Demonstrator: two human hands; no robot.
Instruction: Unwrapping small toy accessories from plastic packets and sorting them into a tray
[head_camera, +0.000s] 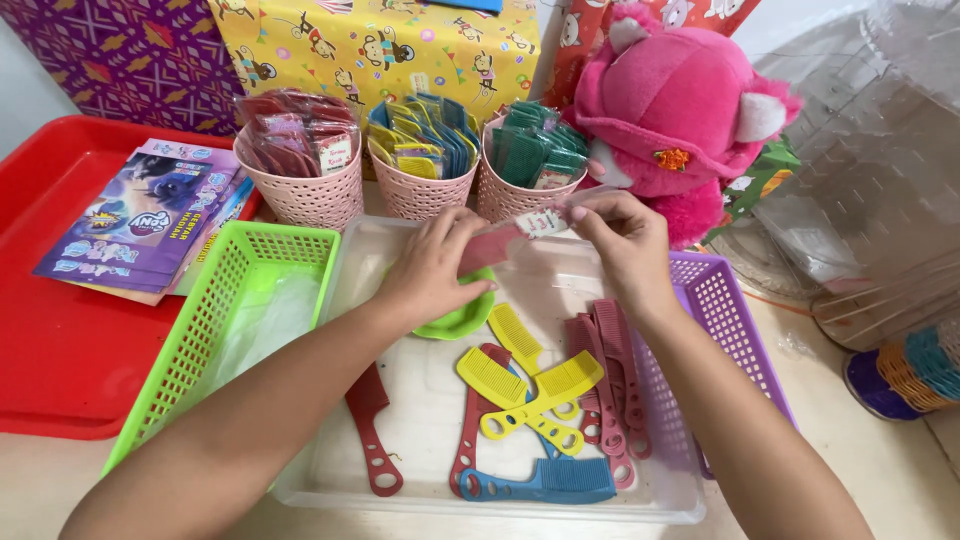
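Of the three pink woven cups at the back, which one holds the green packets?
The rightmost pink cup, beside the pink plush toy, holds green packets. The middle cup holds blue and yellow ones; the left cup holds red ones.

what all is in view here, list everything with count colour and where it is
packaged comb: one, pink in a clear sleeve, held between both hands above the clear tray
clear tray: one, see-through, centre
loose combs: several, yellow, red, dusty pink and blue, lying in the clear tray
small dish: one, green, in the tray under the left hand
pink cups: three, holding packed combs in red, blue-yellow and green, behind the tray
green basket: one, left of the tray
purple basket: one, right of the tray
red tray: one, far left, with booklets on it
plush toy: one, pink, back right
left hand: holds the sleeve's left end
right hand: pinches its right end
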